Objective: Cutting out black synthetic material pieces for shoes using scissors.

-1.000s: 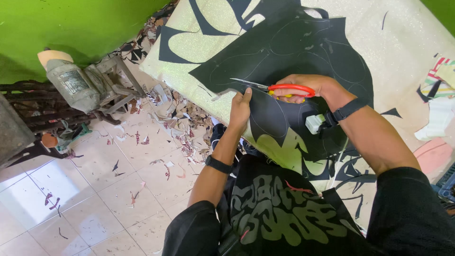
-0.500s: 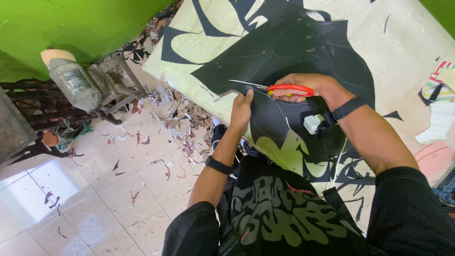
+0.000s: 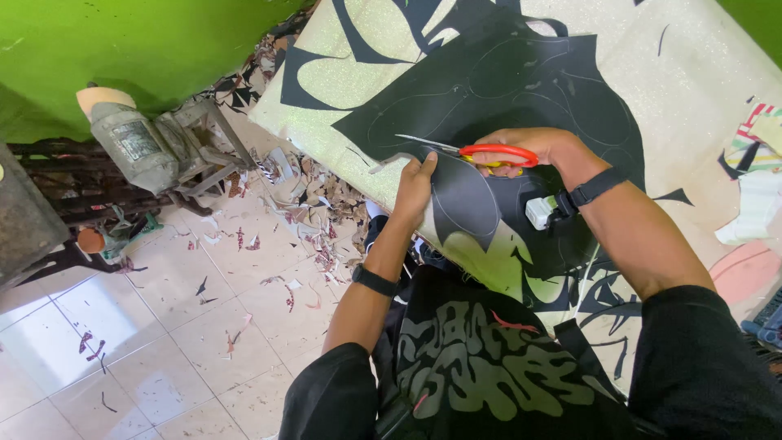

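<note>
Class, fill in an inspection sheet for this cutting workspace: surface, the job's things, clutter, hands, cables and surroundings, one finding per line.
Surface: cream glittery table sheet, partly covered.
Job's things: black sheet material with chalk outlines; red-handled scissors cutting it.
Clutter: paper offcuts heaped on white floor tiles; coloured scraps at the table edge.
Hands: left hand steadies the sheet; right hand grips the scissors.
Cables: nothing seen.
Surroundings: green wall; grey old machine.

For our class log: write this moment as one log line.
right hand: holds scissors | left hand: grips black sheet | cut: sheet edge
</note>
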